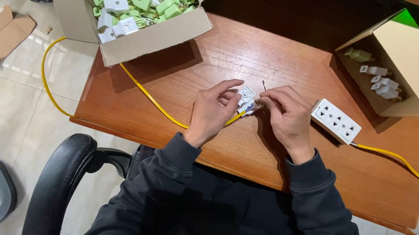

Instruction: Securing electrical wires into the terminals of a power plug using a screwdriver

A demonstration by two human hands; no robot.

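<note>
A small white plug (246, 96) sat mid-table at the end of a yellow cable (155, 102), pinched between both hands. Left hand (212, 111) gripped plug and cable, fingers curled; right hand (289, 117) clenched at its far side, with a thin tool barely discernible. The contact point was hidden by fingers.

2 boxes (121, 33); 1 power strip (336, 121); 2 hands (213, 109)

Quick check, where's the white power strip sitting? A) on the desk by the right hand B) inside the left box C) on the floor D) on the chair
A: the power strip lies flat on the desk, just beyond the right hand, with its yellow cable trailing off to the desk edge.
</note>
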